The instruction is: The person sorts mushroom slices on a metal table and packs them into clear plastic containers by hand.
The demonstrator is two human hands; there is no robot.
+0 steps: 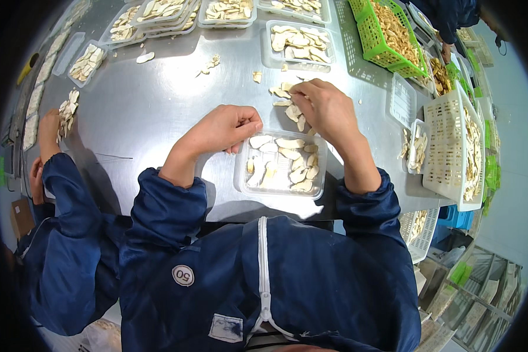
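In front of me on the steel table lies a clear plastic tray with pale dried mushroom slices set around its inside. My left hand is at the tray's upper left corner, its thumb and index finger close together; whether it grips the rim or holds a slice, I cannot tell. Beyond the tray's upper right corner, my right hand has its fingertips down on a loose pile of slices. Its fingers are bent, and the hand hides what lies under them. A small broken piece rests nearby.
Filled trays stand along the far side, some stacked. At right are a green plastic basket, a white plastic basket, an empty tray and a small filled tray. A co-worker's arm is at left; another person stands far right.
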